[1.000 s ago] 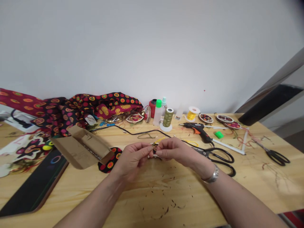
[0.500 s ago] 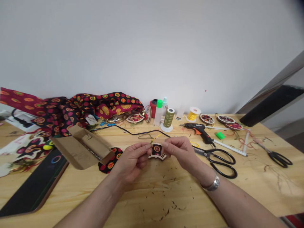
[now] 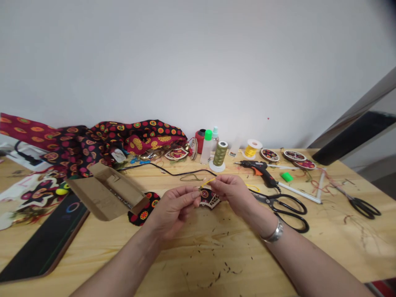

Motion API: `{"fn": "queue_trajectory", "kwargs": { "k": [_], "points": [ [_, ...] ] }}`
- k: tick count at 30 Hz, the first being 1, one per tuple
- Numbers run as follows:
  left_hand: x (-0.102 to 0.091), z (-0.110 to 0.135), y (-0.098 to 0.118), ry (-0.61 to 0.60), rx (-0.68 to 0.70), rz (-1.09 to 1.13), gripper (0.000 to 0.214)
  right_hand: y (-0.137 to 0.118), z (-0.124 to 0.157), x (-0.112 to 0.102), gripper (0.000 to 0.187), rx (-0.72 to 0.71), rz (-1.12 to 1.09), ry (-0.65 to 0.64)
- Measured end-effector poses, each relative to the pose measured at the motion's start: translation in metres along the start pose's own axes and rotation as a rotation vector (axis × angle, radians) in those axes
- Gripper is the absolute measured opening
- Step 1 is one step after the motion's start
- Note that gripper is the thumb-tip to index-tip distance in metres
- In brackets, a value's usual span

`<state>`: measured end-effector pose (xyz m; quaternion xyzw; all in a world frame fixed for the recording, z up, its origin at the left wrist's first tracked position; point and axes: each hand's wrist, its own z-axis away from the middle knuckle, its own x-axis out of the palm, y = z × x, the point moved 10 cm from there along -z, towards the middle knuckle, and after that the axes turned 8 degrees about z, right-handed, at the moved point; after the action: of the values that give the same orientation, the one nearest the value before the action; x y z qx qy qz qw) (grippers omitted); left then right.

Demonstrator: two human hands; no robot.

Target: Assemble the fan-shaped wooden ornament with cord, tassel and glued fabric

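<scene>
Between both hands is a small curved ornament with dark patterned fabric and a pale openwork edge. My left hand is closed, pinching its left end between thumb and fingers. Above the ornament, my right hand pinches a short length of yellow cord that runs towards the left fingertips. Whether the cord passes through the ornament is too small to tell. Large black-handled scissors lie just right of my right hand. A patterned black fabric piece lies left of my left hand.
An open cardboard box and a dark phone-like slab are on the left, with bunched fabric behind. Bottles, a green thread spool, a yellow cord spool and a glue gun stand or lie along the back.
My right hand has moved slightly up from the ornament's right end and now pinches the yellow cord. The ornament shows more of its openwork right side. My left hand keeps its pinch.
</scene>
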<state>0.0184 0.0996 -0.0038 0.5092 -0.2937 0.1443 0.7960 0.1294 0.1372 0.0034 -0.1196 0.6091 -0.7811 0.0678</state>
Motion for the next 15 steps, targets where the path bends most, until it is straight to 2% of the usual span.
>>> {"fn": "queue_trajectory", "kwargs": {
  "k": [3, 4, 6, 10, 13, 15],
  "points": [
    [0.003, 0.001, -0.004, -0.018, -0.025, -0.04, 0.018, 0.012, 0.003, 0.018, 0.021, 0.096, -0.054, -0.176],
    [0.004, 0.002, -0.005, -0.026, -0.037, -0.05, 0.018, 0.015, 0.004, 0.02, 0.021, 0.114, -0.057, -0.201],
    [0.005, 0.003, -0.008, -0.035, -0.06, -0.073, 0.017, 0.015, 0.004, 0.018, 0.023, 0.101, -0.047, -0.174],
    [0.006, 0.006, -0.014, -0.05, -0.104, -0.099, 0.019, -0.009, 0.003, 0.008, 0.019, -0.121, 0.095, -0.042],
    [0.008, 0.006, -0.016, -0.061, -0.117, -0.108, 0.02, -0.028, 0.008, 0.011, 0.012, -0.288, 0.23, -0.06],
    [0.008, 0.007, -0.015, -0.06, -0.116, -0.107, 0.021, -0.034, 0.01, 0.013, 0.012, -0.351, 0.293, -0.082]
  ]
}}
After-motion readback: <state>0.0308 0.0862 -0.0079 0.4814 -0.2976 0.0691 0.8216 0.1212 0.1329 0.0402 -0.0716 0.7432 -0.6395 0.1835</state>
